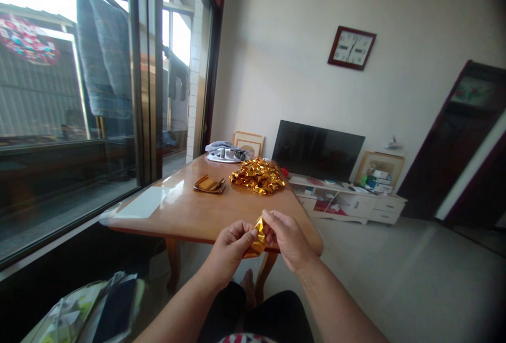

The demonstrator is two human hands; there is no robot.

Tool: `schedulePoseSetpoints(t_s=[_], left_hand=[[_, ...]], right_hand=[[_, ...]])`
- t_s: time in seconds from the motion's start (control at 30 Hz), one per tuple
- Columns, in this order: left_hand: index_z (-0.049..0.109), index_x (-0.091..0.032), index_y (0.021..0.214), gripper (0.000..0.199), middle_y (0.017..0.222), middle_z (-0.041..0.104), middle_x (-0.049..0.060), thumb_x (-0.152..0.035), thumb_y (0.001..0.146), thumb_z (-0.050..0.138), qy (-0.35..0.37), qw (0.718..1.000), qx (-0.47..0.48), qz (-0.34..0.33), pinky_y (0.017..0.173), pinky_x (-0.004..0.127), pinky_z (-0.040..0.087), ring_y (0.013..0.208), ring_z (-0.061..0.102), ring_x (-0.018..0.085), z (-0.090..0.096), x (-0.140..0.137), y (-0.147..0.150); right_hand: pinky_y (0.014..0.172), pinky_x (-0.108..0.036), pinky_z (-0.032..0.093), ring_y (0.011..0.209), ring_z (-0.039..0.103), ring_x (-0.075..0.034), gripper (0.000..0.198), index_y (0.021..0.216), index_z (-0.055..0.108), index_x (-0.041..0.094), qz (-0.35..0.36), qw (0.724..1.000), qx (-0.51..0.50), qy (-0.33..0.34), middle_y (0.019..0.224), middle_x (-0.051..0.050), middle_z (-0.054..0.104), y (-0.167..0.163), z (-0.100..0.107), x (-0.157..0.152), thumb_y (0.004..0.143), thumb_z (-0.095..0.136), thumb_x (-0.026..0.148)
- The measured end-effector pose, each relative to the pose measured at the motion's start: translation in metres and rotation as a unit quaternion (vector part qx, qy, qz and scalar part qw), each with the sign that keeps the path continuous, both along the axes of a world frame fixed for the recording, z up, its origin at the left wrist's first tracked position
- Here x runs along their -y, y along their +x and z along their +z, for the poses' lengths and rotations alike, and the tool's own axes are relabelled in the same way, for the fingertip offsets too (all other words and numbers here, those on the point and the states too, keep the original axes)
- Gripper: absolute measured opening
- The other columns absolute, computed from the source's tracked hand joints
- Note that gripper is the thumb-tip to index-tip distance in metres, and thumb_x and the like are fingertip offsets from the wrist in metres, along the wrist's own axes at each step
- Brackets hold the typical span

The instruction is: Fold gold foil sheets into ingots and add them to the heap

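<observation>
Left hand [230, 248] and right hand [288, 238] pinch one foil [260, 237]. The far pile [259, 176] looks done; the stack [209, 185] left of it, unworked.

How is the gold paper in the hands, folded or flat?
Folded: the gold paper shows creases and angled faces between the left hand and right hand.

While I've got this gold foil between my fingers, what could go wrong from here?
The creased gold foil piece is pinched between your left hand and right hand, so a hard tug might tear it. The heap of crumpled gold foil pieces sits close to the right edge of the wooden table; a knock could send some onto the floor.
</observation>
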State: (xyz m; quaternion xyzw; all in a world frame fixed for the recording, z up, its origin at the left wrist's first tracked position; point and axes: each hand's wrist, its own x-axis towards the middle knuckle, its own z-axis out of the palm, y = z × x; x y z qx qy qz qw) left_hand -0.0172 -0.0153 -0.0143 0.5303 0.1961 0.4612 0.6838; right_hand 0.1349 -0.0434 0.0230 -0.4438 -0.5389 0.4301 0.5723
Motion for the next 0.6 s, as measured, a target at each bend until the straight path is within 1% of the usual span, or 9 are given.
schedulePoseSetpoints(t_s=[0.07,0.13,0.2,0.3,0.37,0.47,0.6], left_hand=[[0.062,-0.014,0.081,0.031,0.073,0.065,0.003,-0.043,0.081,0.074,0.001,1.000,0.002,0.005,0.064,0.024,0.044,0.064,0.057,0.012,0.002,0.001,0.000],[0.063,-0.013,0.081,0.032,0.073,0.065,0.003,-0.043,0.081,0.074,0.007,1.000,-0.001,0.007,0.064,0.024,0.043,0.065,0.056,0.012,0.005,0.002,-0.001],[0.066,-0.013,0.083,0.032,0.075,0.066,0.004,-0.043,0.081,0.074,0.027,1.000,-0.014,0.005,0.066,0.024,0.043,0.067,0.056,0.013,0.008,0.001,-0.003],[0.070,-0.013,0.090,0.031,0.084,0.068,0.006,-0.043,0.082,0.072,0.058,0.998,-0.032,-0.003,0.072,0.025,0.043,0.076,0.057,0.015,0.009,-0.001,-0.008],[0.070,-0.014,0.093,0.031,0.088,0.068,0.006,-0.042,0.082,0.073,0.059,0.998,-0.035,-0.003,0.075,0.025,0.042,0.079,0.057,0.016,0.008,-0.003,-0.011],[0.069,-0.015,0.091,0.027,0.084,0.066,0.004,-0.039,0.081,0.074,0.050,0.998,-0.033,0.001,0.073,0.024,0.040,0.077,0.054,0.014,0.004,-0.005,-0.016],[0.068,-0.015,0.086,0.025,0.079,0.064,0.002,-0.038,0.079,0.076,0.049,0.998,-0.038,0.014,0.069,0.023,0.037,0.072,0.051,0.013,0.000,-0.009,-0.019]], right_hand=[[0.051,-0.022,0.030,0.055,0.040,-0.009,0.034,0.077,0.060,0.016,0.016,0.999,0.028,0.008,0.060,0.004,0.049,0.001,0.001,0.002,0.086,0.066,0.048],[0.052,-0.022,0.030,0.056,0.039,-0.009,0.031,0.078,0.061,0.016,0.012,0.999,0.038,0.018,0.061,0.005,0.048,0.002,0.001,0.003,0.084,0.069,0.045],[0.054,-0.023,0.031,0.058,0.040,-0.009,0.030,0.076,0.062,0.016,-0.007,0.999,0.033,0.023,0.061,0.005,0.048,0.002,0.001,0.002,0.084,0.069,0.044],[0.057,-0.024,0.033,0.059,0.041,-0.010,0.031,0.075,0.064,0.016,-0.046,0.999,0.012,0.025,0.061,0.004,0.051,0.004,0.000,-0.002,0.081,0.071,0.045],[0.057,-0.024,0.032,0.058,0.041,-0.010,0.031,0.075,0.064,0.017,-0.067,0.997,-0.009,0.025,0.061,0.004,0.051,0.006,-0.001,-0.005,0.080,0.072,0.046],[0.055,-0.024,0.031,0.058,0.040,-0.010,0.030,0.075,0.065,0.017,-0.077,0.996,-0.031,0.025,0.060,0.004,0.050,0.009,-0.001,-0.007,0.080,0.072,0.046],[0.053,-0.024,0.029,0.058,0.040,-0.010,0.029,0.077,0.066,0.018,-0.073,0.996,-0.035,0.022,0.064,0.003,0.051,0.010,-0.004,-0.007,0.078,0.074,0.046]])
